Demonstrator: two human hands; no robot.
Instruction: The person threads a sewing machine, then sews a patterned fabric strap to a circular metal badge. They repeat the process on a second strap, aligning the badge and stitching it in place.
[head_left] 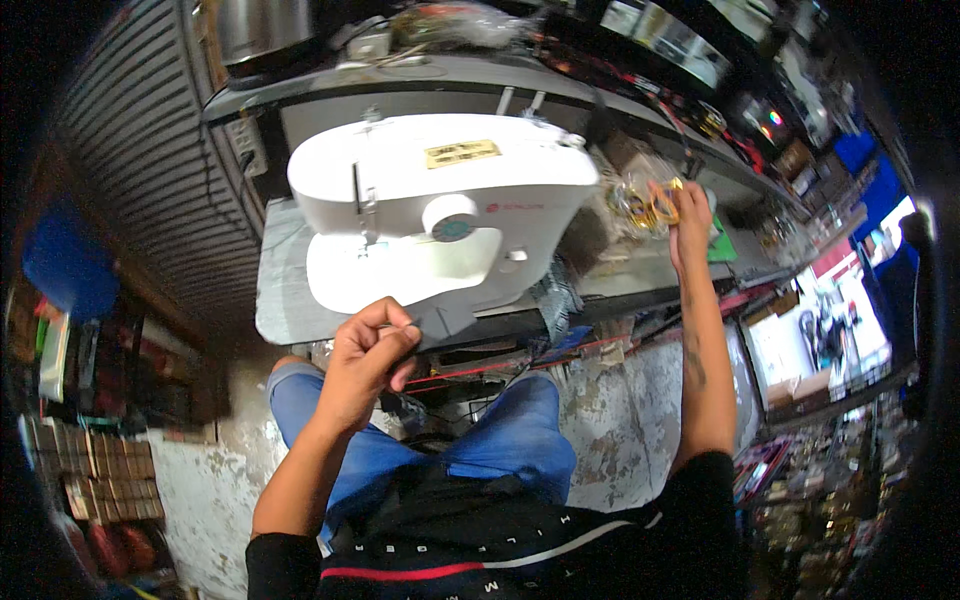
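My left hand (373, 350) pinches a small dark grey piece of material (448, 322) just below a white sewing machine (540, 210) with a round dial and a yellowed label. The machine stands on a grey worktop (285, 310). Out to the right, my right hand (687, 222) grips an orange looped handle (663, 204), which looks like that of scissors, at a clear plastic container or bag (632, 198) holding yellowish items. What else the fingers touch there is unclear. A patterned strip of fabric (555, 300) hangs over the worktop's front edge beside the machine.
A shelf (300, 80) behind the machine bears a steel pot (262, 30) and clutter. A corrugated grey panel (150, 150) rises at left, near a blue object (70, 260) and stacked boxes (110, 460). A green item (725, 242) lies right of my hand; crowded shelving fills the right edge.
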